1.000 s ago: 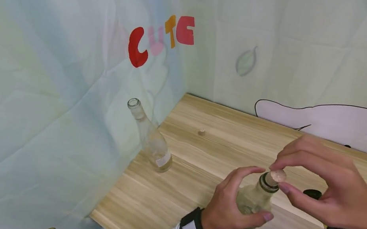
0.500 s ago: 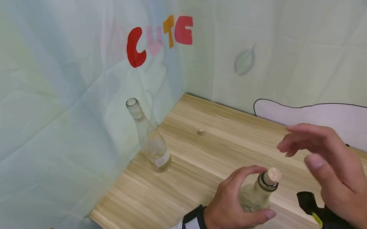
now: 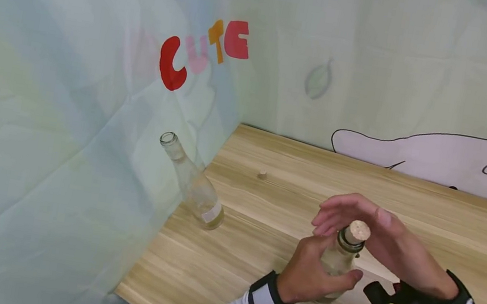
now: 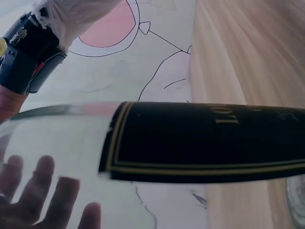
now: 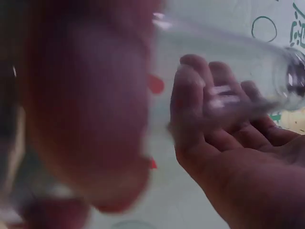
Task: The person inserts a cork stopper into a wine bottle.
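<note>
Two bare hands meet around an upright, clear glass bottle with a speckled tan cylindrical cork set in its mouth, part of the cork standing above the dark rim. The left hand grips the glass body, its thumb across the near side and its fingers bent behind. The right hand is loosely curved beyond the neck, palm toward the glass, holding nothing (whether it touches the bottle is unclear). A glossy black label with gold lettering and a gold border shows on this bottle in the left wrist view.

Well apart, toward the left side of the wood-grain table, stands a second, slender colourless bottle bearing a small whitish label. A tiny beige piece, too small to identify, lies farther back, between the two bottles sideways. Pale printed fabric lines the left and rear, with colourful letters spelling "CUTE".
</note>
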Action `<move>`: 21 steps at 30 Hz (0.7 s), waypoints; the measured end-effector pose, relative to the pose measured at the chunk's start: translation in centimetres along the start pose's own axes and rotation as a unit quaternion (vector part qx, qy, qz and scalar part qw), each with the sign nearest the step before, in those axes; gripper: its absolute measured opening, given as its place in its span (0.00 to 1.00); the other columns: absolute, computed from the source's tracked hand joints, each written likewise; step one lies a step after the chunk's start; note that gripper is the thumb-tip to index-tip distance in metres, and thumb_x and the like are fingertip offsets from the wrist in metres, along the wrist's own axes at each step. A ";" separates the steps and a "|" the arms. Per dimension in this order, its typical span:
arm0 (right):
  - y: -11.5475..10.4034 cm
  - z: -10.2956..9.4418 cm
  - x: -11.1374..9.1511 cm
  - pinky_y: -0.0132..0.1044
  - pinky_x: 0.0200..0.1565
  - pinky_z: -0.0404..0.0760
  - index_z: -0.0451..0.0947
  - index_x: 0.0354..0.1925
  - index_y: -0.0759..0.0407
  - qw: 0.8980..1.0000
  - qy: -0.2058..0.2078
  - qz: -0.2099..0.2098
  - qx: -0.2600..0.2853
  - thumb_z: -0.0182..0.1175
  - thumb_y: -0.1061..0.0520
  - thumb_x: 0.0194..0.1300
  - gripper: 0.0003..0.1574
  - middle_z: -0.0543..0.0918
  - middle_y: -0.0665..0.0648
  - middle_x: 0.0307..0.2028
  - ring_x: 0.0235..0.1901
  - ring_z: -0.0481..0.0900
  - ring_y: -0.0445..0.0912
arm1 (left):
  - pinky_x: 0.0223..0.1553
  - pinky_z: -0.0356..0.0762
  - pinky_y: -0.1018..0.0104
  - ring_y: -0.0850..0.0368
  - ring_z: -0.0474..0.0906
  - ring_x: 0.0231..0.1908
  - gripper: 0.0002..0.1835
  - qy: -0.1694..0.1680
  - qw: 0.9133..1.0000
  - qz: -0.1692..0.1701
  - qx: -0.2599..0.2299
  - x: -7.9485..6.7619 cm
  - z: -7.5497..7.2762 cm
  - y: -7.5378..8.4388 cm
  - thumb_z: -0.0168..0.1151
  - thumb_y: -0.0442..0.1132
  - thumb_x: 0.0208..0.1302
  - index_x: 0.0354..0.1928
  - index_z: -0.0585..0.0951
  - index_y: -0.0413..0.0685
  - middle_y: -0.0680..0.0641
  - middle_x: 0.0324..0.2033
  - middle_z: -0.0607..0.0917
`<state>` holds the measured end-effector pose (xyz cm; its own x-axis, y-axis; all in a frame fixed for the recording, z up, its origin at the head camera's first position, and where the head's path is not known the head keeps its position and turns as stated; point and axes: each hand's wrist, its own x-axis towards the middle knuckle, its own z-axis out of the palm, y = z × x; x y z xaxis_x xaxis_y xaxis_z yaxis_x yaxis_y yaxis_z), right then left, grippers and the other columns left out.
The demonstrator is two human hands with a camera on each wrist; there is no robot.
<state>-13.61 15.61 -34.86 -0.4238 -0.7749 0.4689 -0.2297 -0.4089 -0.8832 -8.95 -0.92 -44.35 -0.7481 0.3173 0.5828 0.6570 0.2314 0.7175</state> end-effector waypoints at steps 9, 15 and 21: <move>2.3 0.8 0.2 0.47 0.47 0.75 0.72 0.50 0.73 0.997 -0.037 -0.013 0.064 0.13 0.44 0.78 0.46 0.80 0.66 0.37 0.39 0.78 0.56 | 0.43 0.76 0.76 0.69 0.77 0.43 0.31 0.003 1.000 -0.031 0.004 0.0 0.0 0.2 0.74 0.33 0.49 0.56 0.73 0.45 0.50 0.46 0.84; 2.8 1.2 0.4 0.50 0.33 0.71 0.68 0.36 0.69 0.997 -0.022 -0.049 0.056 0.18 0.43 0.78 0.40 0.71 0.63 0.26 0.28 0.72 0.56 | 0.37 0.79 0.76 0.71 0.77 0.38 0.21 0.019 0.999 -0.046 -0.008 -0.3 0.2 0.1 0.75 0.32 0.48 0.45 0.77 0.43 0.51 0.38 0.84; 3.0 1.8 0.5 0.49 0.29 0.69 0.68 0.33 0.67 0.997 0.014 -0.055 0.043 0.23 0.41 0.76 0.38 0.70 0.61 0.23 0.24 0.70 0.55 | 0.36 0.79 0.76 0.72 0.77 0.36 0.20 0.027 0.999 -0.045 -0.009 -0.5 0.3 -0.1 0.75 0.31 0.47 0.43 0.78 0.43 0.51 0.36 0.83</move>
<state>-12.96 13.13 -37.32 -0.4249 -0.7103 0.5612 -0.2001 -0.5309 -0.8235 -8.61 -0.79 -44.79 -0.8082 0.2463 0.5349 0.5856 0.2399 0.7743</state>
